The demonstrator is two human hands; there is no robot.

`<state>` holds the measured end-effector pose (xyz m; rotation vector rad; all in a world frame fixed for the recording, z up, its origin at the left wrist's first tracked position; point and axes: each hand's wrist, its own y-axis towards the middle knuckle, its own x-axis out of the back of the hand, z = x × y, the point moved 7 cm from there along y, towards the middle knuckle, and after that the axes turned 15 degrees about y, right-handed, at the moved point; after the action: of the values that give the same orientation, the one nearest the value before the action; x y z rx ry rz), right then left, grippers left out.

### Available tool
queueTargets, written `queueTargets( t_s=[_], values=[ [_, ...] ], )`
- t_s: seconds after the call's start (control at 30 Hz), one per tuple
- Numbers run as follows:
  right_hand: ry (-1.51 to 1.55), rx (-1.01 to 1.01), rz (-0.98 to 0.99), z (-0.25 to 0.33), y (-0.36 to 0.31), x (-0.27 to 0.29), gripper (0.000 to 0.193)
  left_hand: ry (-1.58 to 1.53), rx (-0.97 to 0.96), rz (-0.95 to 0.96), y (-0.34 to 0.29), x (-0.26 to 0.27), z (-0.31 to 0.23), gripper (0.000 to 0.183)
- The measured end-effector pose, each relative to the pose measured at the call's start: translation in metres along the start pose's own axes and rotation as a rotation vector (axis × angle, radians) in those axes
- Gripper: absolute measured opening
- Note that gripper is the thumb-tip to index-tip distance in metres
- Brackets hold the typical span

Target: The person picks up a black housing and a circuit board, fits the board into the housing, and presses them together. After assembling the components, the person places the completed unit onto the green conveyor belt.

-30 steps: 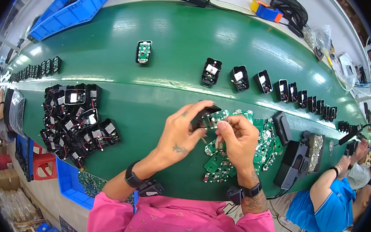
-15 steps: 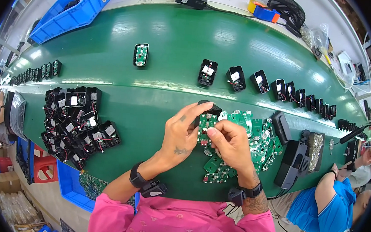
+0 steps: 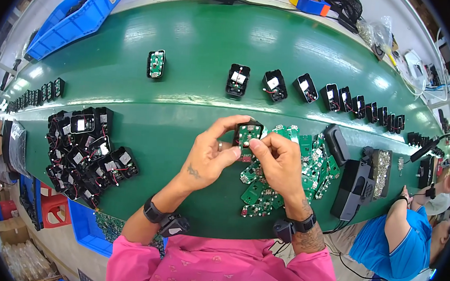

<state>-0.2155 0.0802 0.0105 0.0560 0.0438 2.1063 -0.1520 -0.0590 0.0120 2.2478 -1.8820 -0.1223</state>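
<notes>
Over the middle of the bench, my left hand [image 3: 209, 152] is closed round a small black plastic housing [image 3: 250, 123]. A green circuit board [image 3: 247, 135] sits at the mouth of this housing, facing up. My right hand [image 3: 280, 163] grips the board's right side, its thumb on the board's face and the fingers curled. My left thumb touches the board's lower end. Whether the board is fully seated in the housing I cannot tell. Just right of and below my hands lies a loose pile of green circuit boards [image 3: 310, 163], partly hidden by my right hand.
Black housings with wires [image 3: 78, 155] are heaped at left. A row of open housings [image 3: 276, 86] runs along the far side; one fitted with a board [image 3: 156, 64] stands apart. A black device [image 3: 351, 190] lies at right, near a person in blue [image 3: 394, 243]. A blue crate [image 3: 78, 20] stands far left.
The board now sits nearer the housing's mouth, and the housing shows more upright. My right thumb has moved up onto the board. The whole view has shifted slightly.
</notes>
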Motion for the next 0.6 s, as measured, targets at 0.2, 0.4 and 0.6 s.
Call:
queueTargets(
  t_s=[0.2,0.4,0.6],
  values=[
    [-0.129,0.068,-0.052,0.000,-0.003,-0.008,0.019,0.004,0.258,-0.130,-0.009,-0.003,0.019,0.030],
    [-0.087,0.038,0.082,0.006,-0.005,-0.026,0.036,0.064,0.288,-0.195,-0.015,-0.005,0.020,0.026],
    [0.083,0.049,0.038,-0.005,-0.008,-0.027,0.034,0.139,0.179,-0.280,-0.019,-0.009,0.016,0.025]
  ],
)
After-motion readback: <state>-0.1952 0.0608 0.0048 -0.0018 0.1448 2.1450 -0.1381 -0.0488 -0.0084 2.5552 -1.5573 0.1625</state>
